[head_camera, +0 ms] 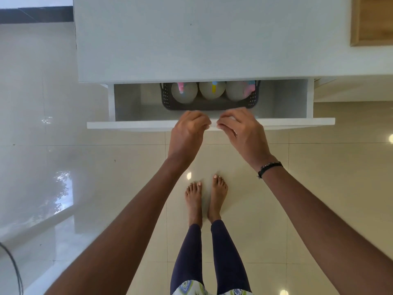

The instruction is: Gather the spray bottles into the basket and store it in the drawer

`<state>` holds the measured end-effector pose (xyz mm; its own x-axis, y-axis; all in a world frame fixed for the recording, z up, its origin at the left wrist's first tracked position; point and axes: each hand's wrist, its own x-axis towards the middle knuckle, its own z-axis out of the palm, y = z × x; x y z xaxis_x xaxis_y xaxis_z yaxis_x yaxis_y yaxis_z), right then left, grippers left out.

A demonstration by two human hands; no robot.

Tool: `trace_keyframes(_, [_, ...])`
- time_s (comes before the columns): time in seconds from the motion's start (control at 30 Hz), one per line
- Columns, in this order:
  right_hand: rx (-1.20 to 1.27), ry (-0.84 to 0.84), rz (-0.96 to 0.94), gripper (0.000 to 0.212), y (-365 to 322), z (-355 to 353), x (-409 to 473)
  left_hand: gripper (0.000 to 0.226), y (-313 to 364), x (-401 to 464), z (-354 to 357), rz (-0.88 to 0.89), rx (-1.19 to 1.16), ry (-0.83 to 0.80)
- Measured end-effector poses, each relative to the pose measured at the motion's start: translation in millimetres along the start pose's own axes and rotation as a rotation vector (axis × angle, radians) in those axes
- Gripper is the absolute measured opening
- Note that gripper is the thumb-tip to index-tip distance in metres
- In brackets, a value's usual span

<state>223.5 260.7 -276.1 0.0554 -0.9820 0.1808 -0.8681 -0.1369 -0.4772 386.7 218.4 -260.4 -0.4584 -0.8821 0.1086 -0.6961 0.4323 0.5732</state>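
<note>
A white drawer [136, 124] stands partly pulled out under a white countertop [191, 39]. Inside it sits a dark perforated basket [168, 99] with three clear spray bottles: one with a pink nozzle [184, 92], one with a yellow nozzle [212, 90], one with a pink and blue nozzle [238, 91]. The countertop hides the basket's far part. My left hand [187, 133] and my right hand [240, 130] rest side by side on the middle of the drawer's front panel, fingers curled over its top edge.
Glossy cream floor tiles [106, 188] lie below, with my bare feet [206, 196] behind the drawer front. A wooden frame [372, 22] sits on the counter at the far right. A dark cable [14, 271] curves at the lower left.
</note>
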Motion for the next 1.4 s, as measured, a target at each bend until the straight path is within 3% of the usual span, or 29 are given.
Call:
trace_keyframes(0.13, [-0.174, 0.004, -0.025, 0.046, 16, 2, 34, 0.043, -13, 32, 10, 0.009, 0.156, 0.039])
trace_keyframes(0.23, [-0.248, -0.013, -0.026, 0.055, 21, -1, 53, 0.056, -20, 50, 8, 0.006, 0.211, 0.037])
trace_keyframes(0.5, [-0.251, 0.112, -0.064, 0.027, 33, 4, 92, 0.034, -25, 91, 8, -0.007, 0.349, 0.127])
trace_keyframes(0.67, [-0.351, 0.107, -0.097, 0.021, 35, 7, 92, 0.035, -25, 95, 12, -0.013, 0.439, 0.122])
trace_keyframes(0.93, [-0.314, 0.125, -0.067, 0.019, 30, 9, 92, 0.036, -20, 93, 8, -0.059, 0.43, 0.093])
trace_keyframes(1.13, [-0.258, -0.101, 0.002, 0.033, 15, -19, 102, 0.047, -9, 98, -14, -0.096, 0.339, -0.076])
trace_keyframes(1.23, [-0.133, -0.195, 0.023, 0.031, 10, -40, 114, 0.045, -2, 109, -35, -0.094, 0.265, -0.245])
trace_keyframes(1.3, [-0.04, -0.213, 0.069, 0.026, 7, -60, 129, 0.043, 2, 124, -56, -0.094, 0.239, -0.315])
trace_keyframes(1.4, [-0.04, -0.16, 0.125, 0.022, 5, -92, 147, 0.039, 9, 146, -89, -0.068, 0.26, -0.288])
